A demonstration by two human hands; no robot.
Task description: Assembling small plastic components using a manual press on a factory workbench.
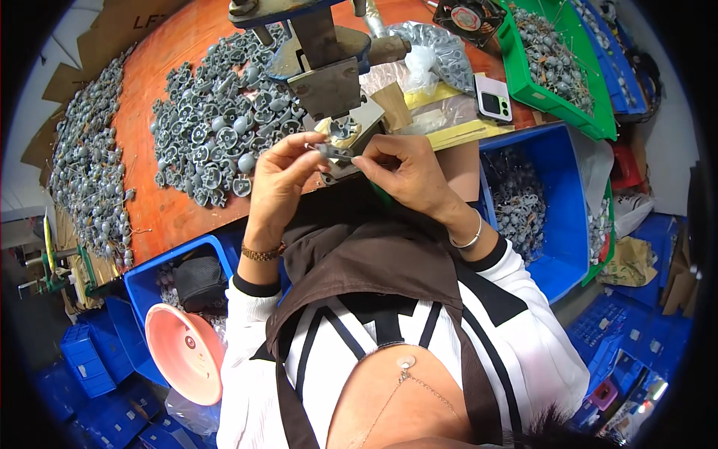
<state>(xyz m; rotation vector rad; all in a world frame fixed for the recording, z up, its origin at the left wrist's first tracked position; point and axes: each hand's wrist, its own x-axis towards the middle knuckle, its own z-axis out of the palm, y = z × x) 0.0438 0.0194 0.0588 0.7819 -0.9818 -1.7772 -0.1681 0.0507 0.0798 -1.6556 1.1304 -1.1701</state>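
Gray part (334, 152) between left hand (278, 178) and right hand (413, 173).
Left fingertips pinch it; right fingertips meet its other end, their grip unclear. Metal press (325, 86) stands just beyond both hands; gray pile (213, 123) spreads past the left.

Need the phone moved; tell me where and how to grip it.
Probably best by its two long edges, coming from above on the person's side: the phone is a thin slab that looks flat, with the green bin just to its right.
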